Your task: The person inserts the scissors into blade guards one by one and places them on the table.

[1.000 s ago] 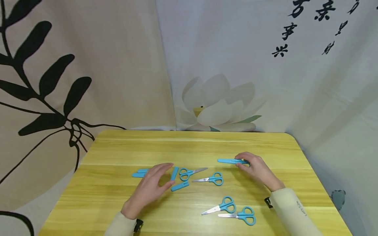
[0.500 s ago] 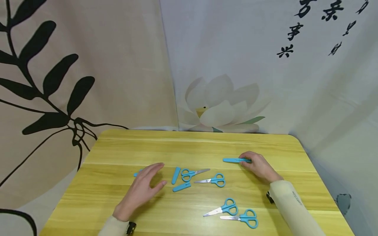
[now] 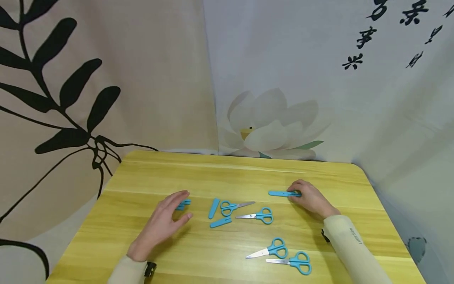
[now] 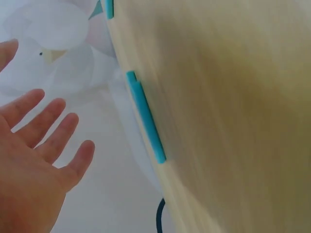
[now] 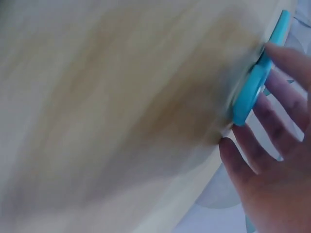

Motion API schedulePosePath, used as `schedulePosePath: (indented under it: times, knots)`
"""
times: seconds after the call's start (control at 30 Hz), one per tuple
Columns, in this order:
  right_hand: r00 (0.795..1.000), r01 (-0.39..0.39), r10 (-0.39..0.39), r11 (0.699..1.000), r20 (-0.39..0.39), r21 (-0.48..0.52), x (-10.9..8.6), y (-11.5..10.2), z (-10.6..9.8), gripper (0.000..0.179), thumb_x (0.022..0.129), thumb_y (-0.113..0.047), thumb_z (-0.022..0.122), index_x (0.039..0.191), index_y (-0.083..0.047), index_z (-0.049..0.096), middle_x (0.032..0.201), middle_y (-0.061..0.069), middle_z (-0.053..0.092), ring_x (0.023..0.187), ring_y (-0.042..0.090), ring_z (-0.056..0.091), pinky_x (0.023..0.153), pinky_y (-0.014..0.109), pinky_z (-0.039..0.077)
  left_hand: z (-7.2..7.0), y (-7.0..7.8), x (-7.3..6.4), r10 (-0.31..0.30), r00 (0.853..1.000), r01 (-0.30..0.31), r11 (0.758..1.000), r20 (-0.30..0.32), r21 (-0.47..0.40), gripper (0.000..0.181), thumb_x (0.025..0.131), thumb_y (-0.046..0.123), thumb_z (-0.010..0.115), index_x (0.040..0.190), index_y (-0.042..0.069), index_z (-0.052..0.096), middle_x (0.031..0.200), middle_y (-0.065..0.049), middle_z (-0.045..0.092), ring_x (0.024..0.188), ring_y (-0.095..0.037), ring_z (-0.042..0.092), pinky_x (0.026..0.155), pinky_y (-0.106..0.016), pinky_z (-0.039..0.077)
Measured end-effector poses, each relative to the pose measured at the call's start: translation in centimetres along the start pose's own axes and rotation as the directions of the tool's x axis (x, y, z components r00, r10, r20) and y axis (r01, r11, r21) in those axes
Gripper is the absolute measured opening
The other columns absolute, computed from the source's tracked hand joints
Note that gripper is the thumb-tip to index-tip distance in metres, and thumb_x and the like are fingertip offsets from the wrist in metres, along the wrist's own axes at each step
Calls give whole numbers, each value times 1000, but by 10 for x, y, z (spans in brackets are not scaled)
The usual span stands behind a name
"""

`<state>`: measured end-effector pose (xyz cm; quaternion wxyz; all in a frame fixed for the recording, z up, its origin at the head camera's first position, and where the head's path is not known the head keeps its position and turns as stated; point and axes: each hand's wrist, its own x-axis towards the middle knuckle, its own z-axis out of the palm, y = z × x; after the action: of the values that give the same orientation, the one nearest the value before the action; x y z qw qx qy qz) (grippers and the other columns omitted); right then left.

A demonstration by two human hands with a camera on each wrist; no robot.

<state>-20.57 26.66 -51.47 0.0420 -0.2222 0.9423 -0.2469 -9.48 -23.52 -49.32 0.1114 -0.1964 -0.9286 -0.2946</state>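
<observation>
My right hand (image 3: 309,199) pinches the handle of a pair of scissors (image 5: 249,92) low over the far right part of the table, thumb on one side and fingers on the other. A blue sheath (image 3: 278,193) covers its blades and points left. On the left side, my left hand (image 3: 161,221) is spread with relaxed fingers and holds nothing. Beyond its fingertips lie blue sheaths (image 3: 184,203) side by side, partly hidden by the hand; the left wrist view shows them as overlapping blue strips (image 4: 148,121).
Two more blue sheaths (image 3: 214,208) lie mid-table, beside scissors (image 3: 228,208) and another pair of scissors (image 3: 262,216), blades bare. Nearer the front are bare scissors (image 3: 274,249) and further scissors (image 3: 296,262). A printed curtain (image 3: 159,79) hangs behind the wooden table (image 3: 198,169).
My left hand has drawn back leftward, away from the mid-table sheaths. The right hand keeps its hold on the sheathed scissors with little movement. The head view has shifted slightly.
</observation>
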Motion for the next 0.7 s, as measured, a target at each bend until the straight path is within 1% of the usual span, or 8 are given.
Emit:
schedulePosePath:
  times: [0.13,0.23,0.37,0.47,0.57,0.7]
  knots:
    - [999,-24,24,1000,32,-15,-6,-4,-6,39,97,-24,75,129,-3,69,131,16,62,121,40,59,103,59,48,-7,-6,0,-14,1000,13,1000,22,20,72,92,31,81,150,3,50,154,-19,48,138,-44,47,109,-70,36]
    - [999,-26,26,999,20,-39,-13,-10,-8,48,99,-30,73,137,-3,64,138,17,60,126,41,57,105,60,47,-11,-12,-3,-40,998,39,999,45,28,75,91,33,82,151,3,49,155,-20,46,138,-46,45,109,-70,37]
    - [999,-14,13,999,-31,-37,-25,-26,-8,49,99,-33,73,138,-6,63,143,16,59,133,41,53,107,61,45,-18,-19,-4,-60,996,56,997,71,46,78,91,38,82,152,3,48,156,-20,45,138,-47,45,108,-70,38]
    - [999,17,-19,999,-50,-27,-32,-41,-3,49,98,-36,73,138,-8,63,144,17,59,138,43,49,108,62,44,-21,-22,-6,-58,996,54,997,74,54,77,91,38,82,152,4,48,155,-20,46,137,-47,46,108,-71,38]
    - [998,55,-55,998,-41,-7,-37,-57,5,50,98,-37,74,138,-10,64,145,16,59,141,42,47,109,62,43,-22,-26,-7,-55,996,52,997,73,52,75,91,37,81,151,3,49,154,-21,47,136,-48,47,107,-71,39]
    - [993,121,-121,993,1,11,-37,-75,15,48,97,-36,75,137,-11,65,144,11,61,140,39,48,111,60,42,-24,-30,-11,-62,995,58,997,83,47,74,93,38,80,150,3,50,154,-22,47,136,-49,47,107,-70,40]
